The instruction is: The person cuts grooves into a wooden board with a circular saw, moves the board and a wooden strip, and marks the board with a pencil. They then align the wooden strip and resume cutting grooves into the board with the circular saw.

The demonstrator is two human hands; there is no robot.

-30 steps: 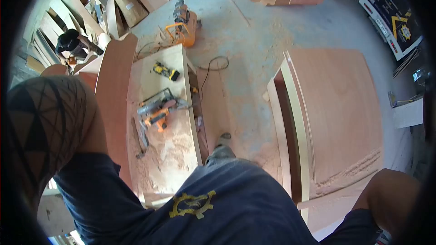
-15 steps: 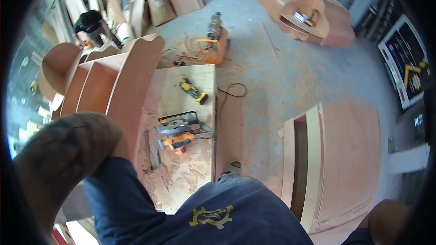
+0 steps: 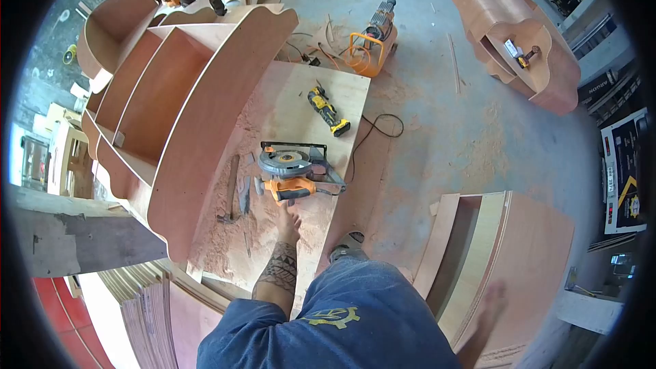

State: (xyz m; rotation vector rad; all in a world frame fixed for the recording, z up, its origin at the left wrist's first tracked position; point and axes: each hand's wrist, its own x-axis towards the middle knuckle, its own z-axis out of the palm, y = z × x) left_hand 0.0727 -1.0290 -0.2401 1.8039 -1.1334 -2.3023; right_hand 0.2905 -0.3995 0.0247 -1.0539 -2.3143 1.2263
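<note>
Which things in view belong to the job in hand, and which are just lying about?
Probably in use:
circular saw, nearest the left hand
wooden worktop beneath it

Apparently lying about:
yellow power tool
hammer
orange compressor

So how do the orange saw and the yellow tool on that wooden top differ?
The orange saw is bulky, with a round grey part; the yellow tool is slim and long. The orange saw lies by the left hand; the yellow tool lies farther off. Both lie on the same wooden top.
</note>
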